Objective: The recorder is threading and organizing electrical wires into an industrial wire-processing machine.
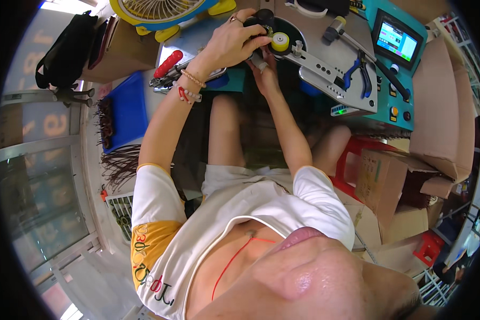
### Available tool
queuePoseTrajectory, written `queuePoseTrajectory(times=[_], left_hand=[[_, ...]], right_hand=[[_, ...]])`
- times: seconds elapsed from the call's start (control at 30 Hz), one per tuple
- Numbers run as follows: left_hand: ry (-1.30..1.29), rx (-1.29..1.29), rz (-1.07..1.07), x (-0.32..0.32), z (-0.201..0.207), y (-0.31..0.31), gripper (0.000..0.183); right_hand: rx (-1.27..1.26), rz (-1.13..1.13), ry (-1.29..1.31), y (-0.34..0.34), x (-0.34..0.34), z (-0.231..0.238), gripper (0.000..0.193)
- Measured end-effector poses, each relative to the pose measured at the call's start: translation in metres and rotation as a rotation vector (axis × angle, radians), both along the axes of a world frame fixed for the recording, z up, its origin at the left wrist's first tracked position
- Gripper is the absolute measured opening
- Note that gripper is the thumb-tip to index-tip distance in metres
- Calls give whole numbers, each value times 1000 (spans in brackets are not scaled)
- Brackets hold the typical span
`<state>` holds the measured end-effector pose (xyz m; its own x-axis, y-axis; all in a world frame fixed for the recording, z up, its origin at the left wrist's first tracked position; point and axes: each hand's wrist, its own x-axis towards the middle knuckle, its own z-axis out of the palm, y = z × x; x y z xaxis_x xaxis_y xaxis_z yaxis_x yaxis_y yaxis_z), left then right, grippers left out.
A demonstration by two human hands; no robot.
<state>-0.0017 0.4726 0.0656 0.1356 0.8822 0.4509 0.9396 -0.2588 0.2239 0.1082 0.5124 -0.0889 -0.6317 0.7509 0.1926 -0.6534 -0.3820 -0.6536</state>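
One yellow roller, just right of your left hand.
Right hand nearer you; can't tell whether either grips.

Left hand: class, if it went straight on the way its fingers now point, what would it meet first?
The left hand would probably meet the round yellow part just to its right, though depth is unclear here.
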Motion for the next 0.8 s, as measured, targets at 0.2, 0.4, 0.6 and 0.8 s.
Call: queuePoseTrajectory(times=[0.2,0.4,0.6,0.8], left_hand=[[1,13,5,0,2,0,31],[17,63,-22,-1,-1,4,30],[54,147,2,-2,1,-2,29],[-198,422,71,-4,45,-60,11]], right_hand=[[-160,-70,55,-9,-4,1,67],[88,-183,-96,-13,-5,0,75],[-206,-26,16,-34,18,30,57],[773,12,-749,-13,104,76,33]])
